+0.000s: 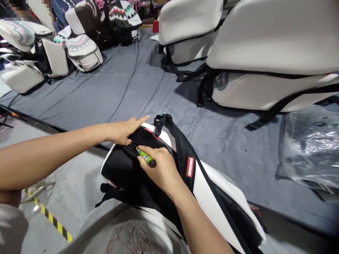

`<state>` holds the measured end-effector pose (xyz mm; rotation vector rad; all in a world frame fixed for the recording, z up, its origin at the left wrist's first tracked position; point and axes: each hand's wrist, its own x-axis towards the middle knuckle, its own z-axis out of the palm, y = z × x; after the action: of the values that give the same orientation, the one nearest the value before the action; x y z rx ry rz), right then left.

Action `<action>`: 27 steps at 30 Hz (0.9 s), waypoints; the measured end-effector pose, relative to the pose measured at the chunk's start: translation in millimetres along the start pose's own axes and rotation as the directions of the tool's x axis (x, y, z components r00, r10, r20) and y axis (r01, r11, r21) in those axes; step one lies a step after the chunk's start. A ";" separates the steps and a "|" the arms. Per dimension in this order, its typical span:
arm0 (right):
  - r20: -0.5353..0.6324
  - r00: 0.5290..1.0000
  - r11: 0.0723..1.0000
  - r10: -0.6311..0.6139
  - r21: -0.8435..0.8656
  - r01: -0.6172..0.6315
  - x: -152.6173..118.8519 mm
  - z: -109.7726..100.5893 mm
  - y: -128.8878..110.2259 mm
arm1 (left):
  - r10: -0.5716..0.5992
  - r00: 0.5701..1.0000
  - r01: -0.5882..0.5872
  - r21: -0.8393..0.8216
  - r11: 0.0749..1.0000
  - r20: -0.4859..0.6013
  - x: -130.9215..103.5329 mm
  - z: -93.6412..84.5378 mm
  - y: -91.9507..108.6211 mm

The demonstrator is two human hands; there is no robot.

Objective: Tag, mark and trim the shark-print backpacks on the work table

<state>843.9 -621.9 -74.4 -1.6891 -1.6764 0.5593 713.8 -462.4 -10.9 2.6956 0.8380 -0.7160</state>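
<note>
A black-and-white backpack (212, 197) lies tilted at the table's near edge, against my body. My right hand (161, 169) grips a green marker pen (145, 156) with a black end, its tip pointing at a dark seam on the black panel. My left hand (123, 131) holds the bag's far left edge, thumb pressed on the black fabric close to the pen tip and one finger stretched out; its other fingers are hidden. A black shoulder strap (182, 148) with a red label (190, 167) runs along the bag. Whether the tip touches the fabric I cannot tell.
Grey sheeting covers the table (127, 91). Stacked pale backpacks (272, 38) stand at the right, above a clear plastic bag (312, 144). More backpacks (84, 53) sit at the far left. Striped tape (54, 222) marks the floor. Part of another person shows at the top left.
</note>
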 end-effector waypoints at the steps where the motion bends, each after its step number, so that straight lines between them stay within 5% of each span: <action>1: 0.019 1.000 1.000 -0.003 -0.002 0.004 1.2 -0.7 -1.0 | 0.016 1.000 -0.016 -0.025 1.000 0.000 0.0 -0.8 -1.5; 10: -0.015 1.000 0.996 -0.011 -0.083 0.010 11.6 17.0 -6.6 | -0.020 0.997 0.023 -0.043 0.999 0.080 5.7 -1.8 -5.4; 18: -0.040 0.999 0.999 0.015 -0.048 -0.016 15.6 22.1 -7.9 | 0.089 0.985 -0.135 -0.332 0.934 -0.151 2.1 21.6 -33.2; 27: -0.002 1.000 1.000 -0.001 0.030 0.001 23.3 24.2 -10.4 | 0.119 0.985 -0.157 -0.358 0.920 -0.126 7.2 27.7 -48.9</action>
<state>821.0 -595.6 -79.5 -1.6669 -1.6596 0.5798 679.9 -429.1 -41.7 2.4350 0.7119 -0.3497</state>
